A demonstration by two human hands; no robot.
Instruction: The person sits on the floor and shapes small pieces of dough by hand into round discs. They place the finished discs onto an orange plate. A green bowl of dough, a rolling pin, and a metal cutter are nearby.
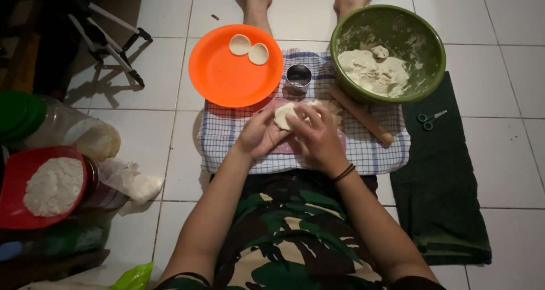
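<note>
Left hand (pixel 258 135): cupping the dough (pixel 284 115) from the left, fingers curling under its edge.
Right hand (pixel 318 137): lying over the dough's right side, fingers pressing together on it.
Dough: a pale flat piece sitting between both grips, above the cloth (pixel 227 137), just below the cutter (pixel 298 77); both hands touching it, neither nearer.
Long axis: cannot tell, the hands are covering most of it.
Plate (pixel 221 80): orange, carrying two rounds (pixel 248 49), up-left of the hands.
Bowl (pixel 423 57): green, holding more dough, up-right.
Pin (pixel 363 115): lying slantwise beside the right hand.

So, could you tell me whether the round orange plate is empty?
No, two round dough discs lie on the orange plate.
</note>
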